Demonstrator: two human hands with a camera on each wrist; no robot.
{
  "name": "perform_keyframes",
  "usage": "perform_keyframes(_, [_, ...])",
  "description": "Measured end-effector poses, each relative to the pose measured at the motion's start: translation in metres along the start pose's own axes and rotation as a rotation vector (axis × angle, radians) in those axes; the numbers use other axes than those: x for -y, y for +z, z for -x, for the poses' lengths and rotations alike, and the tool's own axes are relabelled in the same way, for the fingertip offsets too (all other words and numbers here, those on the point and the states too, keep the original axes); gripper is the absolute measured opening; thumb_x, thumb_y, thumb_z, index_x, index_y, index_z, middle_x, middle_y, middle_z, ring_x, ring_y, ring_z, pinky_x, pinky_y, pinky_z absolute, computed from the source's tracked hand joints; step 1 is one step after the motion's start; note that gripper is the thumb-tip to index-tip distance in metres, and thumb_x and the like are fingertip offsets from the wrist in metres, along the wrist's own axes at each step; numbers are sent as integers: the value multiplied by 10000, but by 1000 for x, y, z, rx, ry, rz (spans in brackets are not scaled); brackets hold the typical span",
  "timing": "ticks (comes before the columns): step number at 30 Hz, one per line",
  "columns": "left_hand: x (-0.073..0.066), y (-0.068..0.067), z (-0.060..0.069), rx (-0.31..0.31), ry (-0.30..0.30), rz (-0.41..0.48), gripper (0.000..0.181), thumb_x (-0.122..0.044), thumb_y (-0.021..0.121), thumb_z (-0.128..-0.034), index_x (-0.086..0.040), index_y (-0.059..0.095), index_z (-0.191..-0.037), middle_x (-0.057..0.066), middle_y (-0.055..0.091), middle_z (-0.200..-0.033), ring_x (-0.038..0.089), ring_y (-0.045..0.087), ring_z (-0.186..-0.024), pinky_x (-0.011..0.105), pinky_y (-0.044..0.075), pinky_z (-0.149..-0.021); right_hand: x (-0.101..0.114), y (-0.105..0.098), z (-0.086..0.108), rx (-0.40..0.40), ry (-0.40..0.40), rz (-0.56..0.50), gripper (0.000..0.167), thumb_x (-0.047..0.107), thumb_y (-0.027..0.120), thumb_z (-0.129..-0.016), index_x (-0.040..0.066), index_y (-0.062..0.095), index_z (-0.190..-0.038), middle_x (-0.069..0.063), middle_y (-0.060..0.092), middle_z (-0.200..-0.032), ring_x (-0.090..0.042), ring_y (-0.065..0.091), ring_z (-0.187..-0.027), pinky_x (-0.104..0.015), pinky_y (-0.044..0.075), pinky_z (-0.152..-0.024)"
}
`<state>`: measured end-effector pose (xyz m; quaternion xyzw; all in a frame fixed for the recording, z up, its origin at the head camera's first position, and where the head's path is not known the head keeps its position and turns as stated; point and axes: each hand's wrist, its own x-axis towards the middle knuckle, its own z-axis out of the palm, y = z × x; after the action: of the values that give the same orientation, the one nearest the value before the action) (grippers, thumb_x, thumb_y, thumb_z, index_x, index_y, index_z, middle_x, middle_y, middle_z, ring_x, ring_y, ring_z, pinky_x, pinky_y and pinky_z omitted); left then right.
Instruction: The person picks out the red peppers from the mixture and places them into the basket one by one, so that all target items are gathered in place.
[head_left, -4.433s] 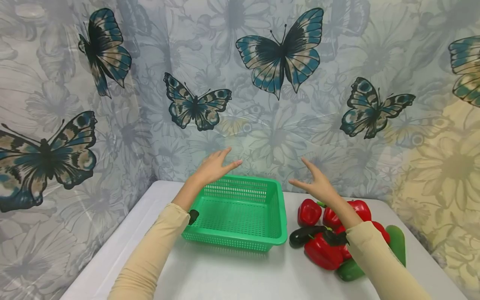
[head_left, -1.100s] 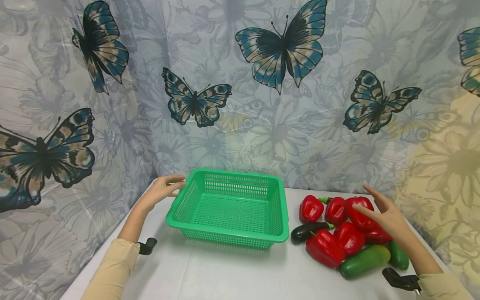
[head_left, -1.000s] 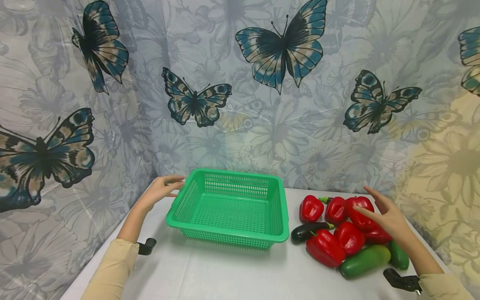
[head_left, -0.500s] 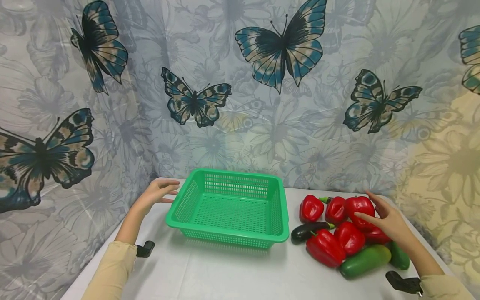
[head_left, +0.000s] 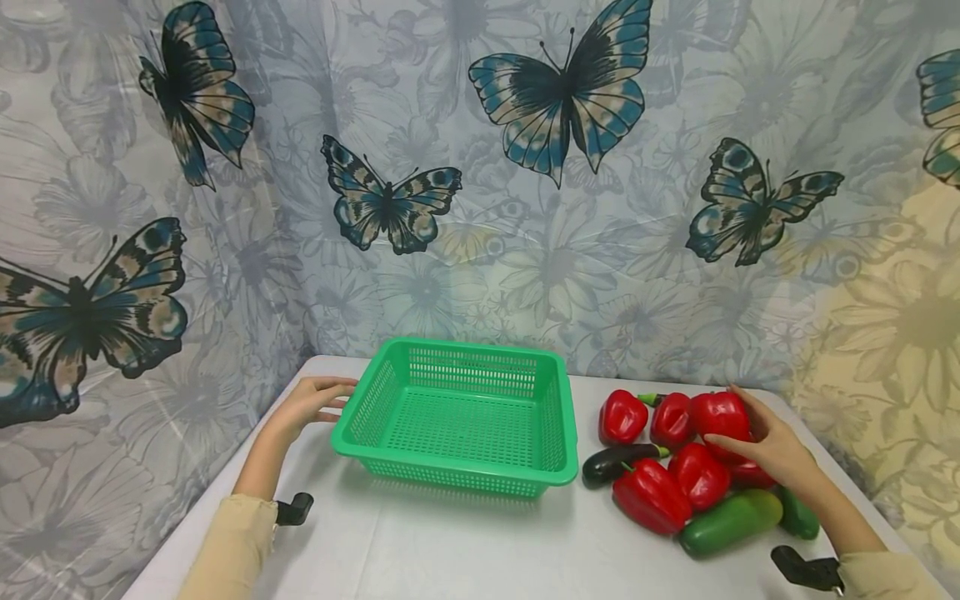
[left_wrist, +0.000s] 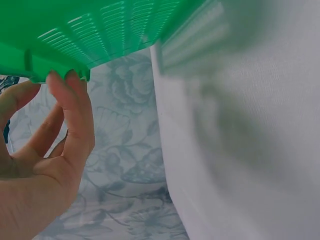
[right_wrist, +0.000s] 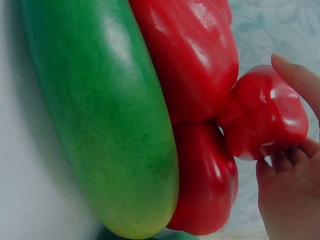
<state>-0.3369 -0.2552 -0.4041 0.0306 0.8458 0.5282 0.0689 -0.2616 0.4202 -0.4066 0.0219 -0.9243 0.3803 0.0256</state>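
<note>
- When we look at the right hand, we see its thumb and fingers curled round a shiny red bell pepper, though we can't tell how hard they squeeze.
- We find that pepper at the back of a heap, to the right of the basket, next to other shiny red bell peppers.
- We see the left hand by the left side of a green plastic basket with lots of little holes. Its fingers are bent a bit and spread apart, with the tips right at the rim; we can't tell if they touch it.
- In the heap we also spot a long, dark, shiny eggplant, a fat green vegetable with a yellowish end and a smaller green one.
- We see it all on a white cloth.
- Behind it we see a pale grey-blue curtain with big butterflies.
- On each arm we see a tan sleeve and a small black gadget.
</note>
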Motion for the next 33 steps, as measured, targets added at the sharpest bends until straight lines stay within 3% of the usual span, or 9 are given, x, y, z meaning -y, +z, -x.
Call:
perform_keyframes(7, [2,1,2,-13,-10,55,518,-361,577,-985,-21,542,-1375,189,581,-1344,151,664,-990,323,586,-839,1,2,0,-6,3,-1,1010,326,686,-917,25,-32,-1559,-402,256,-1477,-568,332,-1270,-525,556,-875])
perform_keyframes(8, [2,1,3,-12,-7,62,523,-369,570,-989,-22,538,-1379,181,591,-1335,142,664,-982,322,585,-838,0,2,1,-6,3,-4,1011,324,687,-916,22,-33,-1558,-402,256,-1476,-568,332,-1268,-478,575,-861])
perform_keyframes(14, [4,1,5,-24,-14,91,526,-368,581,-981,-28,539,-1380,158,617,-1310,134,672,-972,324,584,-844,1,2,2,-3,8,-22,1013,313,685,-919,13,-46,-1553,-402,260,-1467,-565,332,-1254,-299,597,-772])
perform_keyframes(19, [5,0,7,-56,-54,104,505,-347,615,-961,-37,567,-1357,141,636,-1279,141,674,-970,309,586,-835,2,2,2,7,13,-36,1024,309,680,-923,16,-76,-1548,-405,240,-1473,-570,310,-1258,-322,602,-770])
perform_keyframes(26, [2,0,11,-32,-37,97,497,-347,593,-977,-33,563,-1360,133,638,-1271,160,654,-1000,313,585,-840,3,0,4,-4,12,-33,1016,301,672,-931,11,-81,-1547,-411,238,-1470,-566,314,-1255,-187,556,-724])
perform_keyframes(33, [3,1,15,-32,-19,99,496,-328,621,-965,-9,572,-1342,70,673,-1204,133,666,-951,316,589,-832,4,2,4,-14,17,-16,1016,325,673,-928,13,-66,-1550,-419,247,-1467,-572,320,-1260,-346,600,-778])
